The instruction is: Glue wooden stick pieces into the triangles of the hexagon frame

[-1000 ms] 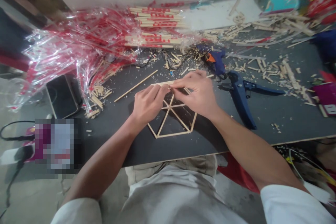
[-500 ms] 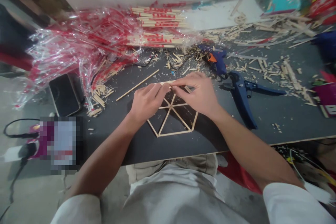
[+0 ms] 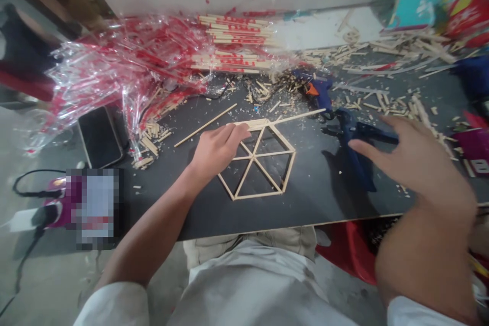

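Note:
A hexagonal frame of thin wooden sticks (image 3: 260, 195) with spokes meeting in the middle lies on the dark tabletop. My left hand (image 3: 218, 148) is closed on its upper left edge, where a stick (image 3: 300, 116) runs along the top side and sticks out to the right. My right hand (image 3: 407, 150) hovers over the blue cutters (image 3: 357, 155), thumb and fingers apart, with nothing in it. The cutters lie right of the frame, partly under that hand.
Behind the frame are a blue glue gun (image 3: 324, 92), paper-banded chopsticks (image 3: 237, 63) and red plastic wrappers (image 3: 153, 56). A loose stick (image 3: 206, 125) and a phone (image 3: 100, 137) lie left. Cut wood bits (image 3: 416, 107) are scattered about.
My right hand has left the frame's top edge and moved right, opening over the cutters. The stick jutting right from the frame now shows. My left hand has stayed at the frame.

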`<state>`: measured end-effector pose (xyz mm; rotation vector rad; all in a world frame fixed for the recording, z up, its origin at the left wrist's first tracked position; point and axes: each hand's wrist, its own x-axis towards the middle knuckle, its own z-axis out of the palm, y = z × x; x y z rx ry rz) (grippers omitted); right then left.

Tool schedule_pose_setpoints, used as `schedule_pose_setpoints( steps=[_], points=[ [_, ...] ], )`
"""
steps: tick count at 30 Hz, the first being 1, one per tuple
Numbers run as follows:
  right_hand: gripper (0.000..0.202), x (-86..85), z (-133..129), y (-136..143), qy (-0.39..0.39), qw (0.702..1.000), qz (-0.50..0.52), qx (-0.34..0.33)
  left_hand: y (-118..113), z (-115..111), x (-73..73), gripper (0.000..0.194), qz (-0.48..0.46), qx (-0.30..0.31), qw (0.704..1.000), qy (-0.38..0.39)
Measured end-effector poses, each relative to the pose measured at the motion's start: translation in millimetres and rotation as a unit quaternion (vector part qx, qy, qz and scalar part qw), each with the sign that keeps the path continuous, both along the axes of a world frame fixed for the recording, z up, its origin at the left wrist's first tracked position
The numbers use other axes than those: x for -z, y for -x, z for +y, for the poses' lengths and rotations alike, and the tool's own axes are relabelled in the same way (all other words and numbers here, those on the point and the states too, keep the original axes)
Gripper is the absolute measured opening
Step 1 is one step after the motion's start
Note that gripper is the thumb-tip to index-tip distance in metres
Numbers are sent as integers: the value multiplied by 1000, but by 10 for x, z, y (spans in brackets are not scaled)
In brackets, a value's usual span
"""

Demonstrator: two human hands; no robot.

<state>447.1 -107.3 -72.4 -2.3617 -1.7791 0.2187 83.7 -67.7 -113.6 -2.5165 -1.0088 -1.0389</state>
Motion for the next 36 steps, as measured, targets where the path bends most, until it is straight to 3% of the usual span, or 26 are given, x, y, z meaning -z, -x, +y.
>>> schedule_pose_setpoints(
  steps=[3, 7, 12, 15, 17, 19, 22, 27, 36],
  points=[
    [95, 163, -117, -203, 92, 995, -17, -23, -14, -13, 27, 17, -1, -6, 1000, 12],
    [100, 284, -187, -321, 106, 990, -62, -74, -35, -40, 36, 18, -37, -7, 998, 44],
    [63, 245, -283, -348, 81, 983, -131, -98, -52, -62, 15, 26, -68, -14, 996, 62],
    [31, 84, -448, -293, 105, 991, -53, -69, -58, -71, 20, 30, -76, -28, 994, 69],
    [11, -33, -578, -195, 125, 989, 64, -51, -67, -80, 25, 32, -76, -35, 994, 76],
    [25, -119, -683, -24, 130, 976, 171, -46, -80, -92, 26, 30, -76, -35, 994, 75],
    [27, -176, -743, 339, 140, 945, 282, -85, -106, -123, 18, 27, -83, -28, 994, 61],
    [42, -183, -673, 835, 119, 919, 334, -169, -145, -187, 10, 25, -86, -24, 993, 72],
    [43, -174, -609, 1107, 106, 897, 387, -185, -208, -246, 35, 32, -58, -34, 995, 80]
  ],
)
